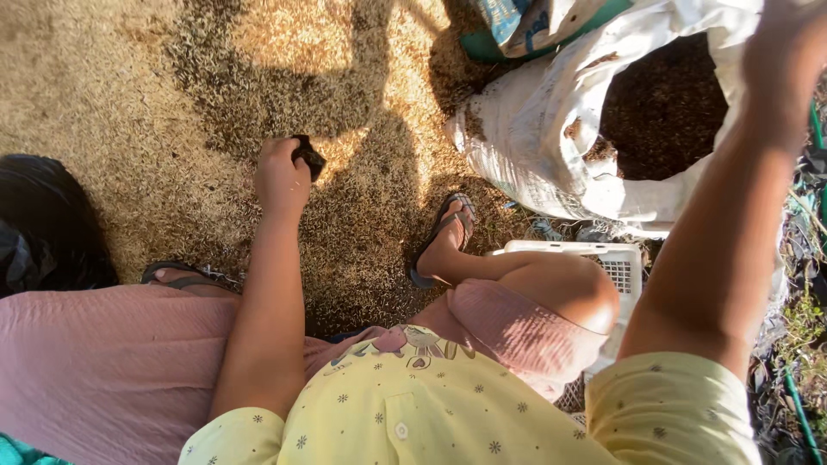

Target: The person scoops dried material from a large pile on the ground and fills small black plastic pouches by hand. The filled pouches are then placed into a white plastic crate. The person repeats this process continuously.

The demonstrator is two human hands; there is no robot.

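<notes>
A small black thing is held in the closed left hand, just above the grain spread on the ground. The right hand is raised by the white sack, half cut off; its grip cannot be told. Dark brown grain is seen inside the sack. A white basket is beside the knee

My right hand runs off the top edge, so I can't tell its grip. My left hand hides most of a small dark object; I can't identify it.
</notes>
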